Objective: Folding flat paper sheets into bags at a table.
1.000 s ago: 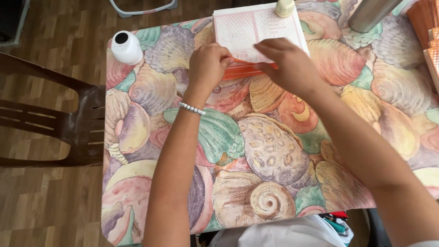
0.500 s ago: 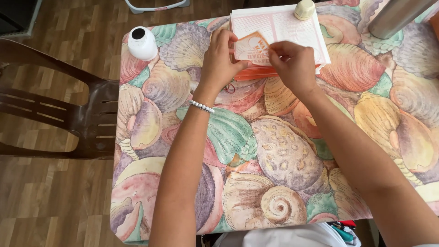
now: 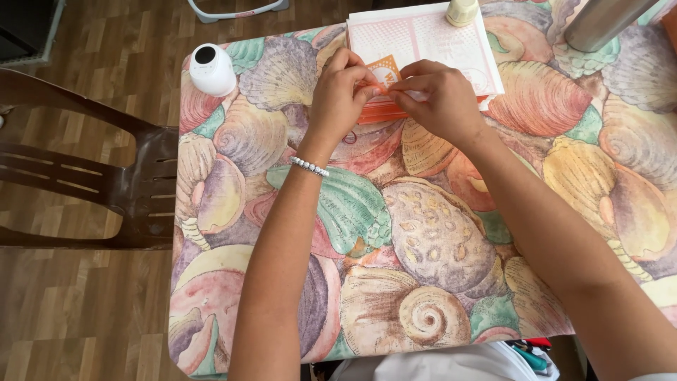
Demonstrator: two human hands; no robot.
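At the far edge of the worktop (image 3: pixel 423 233), over a pink paper pad (image 3: pixel 430 42), I pinched a small orange packet (image 3: pixel 384 70) between the fingers of my left hand (image 3: pixel 338 99) and right hand (image 3: pixel 437 99); steady opposing grips suited it. A white bottle (image 3: pixel 211 69) stood left, beside a brown chair (image 3: pixel 106 183) on wood floor (image 3: pixel 84 303).

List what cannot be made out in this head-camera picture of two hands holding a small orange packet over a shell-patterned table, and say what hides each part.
- Orange packet, head view: mostly covered by the left hand and right hand.
- Metal cylinder: top cut off by the frame edge.
- Small cream bottle: upper part cut off by the top edge.
- Pink sheets: print too small to read.
- Brown chair: cut off at the left edge.
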